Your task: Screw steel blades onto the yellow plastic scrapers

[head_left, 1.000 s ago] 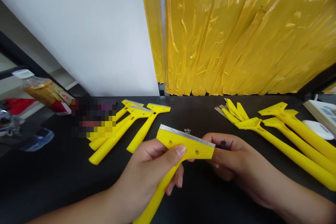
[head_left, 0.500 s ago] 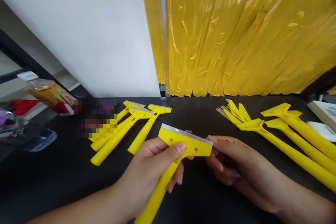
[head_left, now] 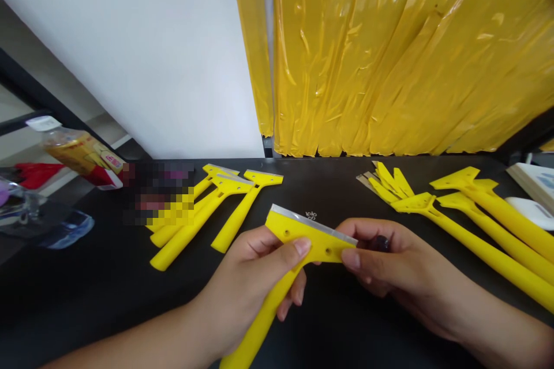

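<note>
Head camera view shows a yellow plastic scraper (head_left: 298,236) held above the black bench (head_left: 78,282), with both hands close together and clamped on it. Its handle is wrapped by the left hand (head_left: 246,291), whose thumb is pressed on the face of the scraper head, and the handle runs down out of view at the lower edge. The right end of the head is pinched by the right hand (head_left: 400,268). A steel blade (head_left: 314,222) is seated along the head's far edge.

Since half a second ago, the right hand's grip has been shifted: its thumb (head_left: 351,259) now lies on the front face, and a small dark object (head_left: 380,243) has reappeared against that hand. The scraper has not been set down.

Other yellow scrapers (head_left: 203,219) lie on the bench to the left, and more (head_left: 489,225) lie to the right, beyond a cluster of loose yellow pieces (head_left: 389,183). Yellow plastic sheeting (head_left: 367,57) hangs behind.
</note>
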`<state>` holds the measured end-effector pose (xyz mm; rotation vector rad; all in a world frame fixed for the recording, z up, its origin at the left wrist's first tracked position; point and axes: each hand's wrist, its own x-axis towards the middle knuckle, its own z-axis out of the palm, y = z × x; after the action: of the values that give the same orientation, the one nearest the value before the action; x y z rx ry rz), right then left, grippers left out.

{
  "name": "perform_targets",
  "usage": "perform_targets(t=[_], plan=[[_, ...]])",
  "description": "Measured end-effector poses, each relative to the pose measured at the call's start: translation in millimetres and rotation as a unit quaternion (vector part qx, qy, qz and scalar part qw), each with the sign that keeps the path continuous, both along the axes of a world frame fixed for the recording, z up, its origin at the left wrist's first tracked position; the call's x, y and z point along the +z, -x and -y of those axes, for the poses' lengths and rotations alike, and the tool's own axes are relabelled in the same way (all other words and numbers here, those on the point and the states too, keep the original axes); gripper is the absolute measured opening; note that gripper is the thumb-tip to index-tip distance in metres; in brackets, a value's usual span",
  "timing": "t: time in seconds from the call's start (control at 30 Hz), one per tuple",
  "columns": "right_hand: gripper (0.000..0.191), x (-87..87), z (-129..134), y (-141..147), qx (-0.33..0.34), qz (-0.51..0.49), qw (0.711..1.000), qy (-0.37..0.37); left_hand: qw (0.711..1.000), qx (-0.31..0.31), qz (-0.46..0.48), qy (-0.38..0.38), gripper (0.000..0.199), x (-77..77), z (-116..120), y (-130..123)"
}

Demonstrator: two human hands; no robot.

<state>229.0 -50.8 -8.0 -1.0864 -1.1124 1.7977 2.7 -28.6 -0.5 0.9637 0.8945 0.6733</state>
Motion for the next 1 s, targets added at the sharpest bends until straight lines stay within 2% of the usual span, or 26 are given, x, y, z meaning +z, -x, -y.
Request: perform_targets(t=[0.3,0.47,0.6,0.8,0.9,1.0], plan=[[0.029,-2.3,-3,2,0.001,-0.104,0.991,0.081,0.999,-0.004,-0.045,-0.012,0.031,-1.7,-3,-3],[0.032,-0.4,-3,4,0.009,-0.118,0.987,0.104,0.999,-0.009,-0.044,-0.030,0.033,-1.9,-1,-3],[0.034,0.6,-2,5,-0.001,-0.073,0.995,0.074,0.998,-0.011,-0.058,-0.034,0.036,2.0,0,-3],[0.036,2.0,-3,6,-0.029,0.051,0.997,-0.051,0.998,-0.058,-0.020,0.026,0.026,4.3,-7,2],[0.037,1.6,-4,5,-0.031,0.064,0.995,-0.066,0.995,-0.080,-0.008,0.052,0.025,4.3,-10,3],[0.038,0.9,-5,5,-0.027,0.072,0.995,-0.068,0.995,-0.081,-0.022,0.046,0.026,4.6,-10,4]])
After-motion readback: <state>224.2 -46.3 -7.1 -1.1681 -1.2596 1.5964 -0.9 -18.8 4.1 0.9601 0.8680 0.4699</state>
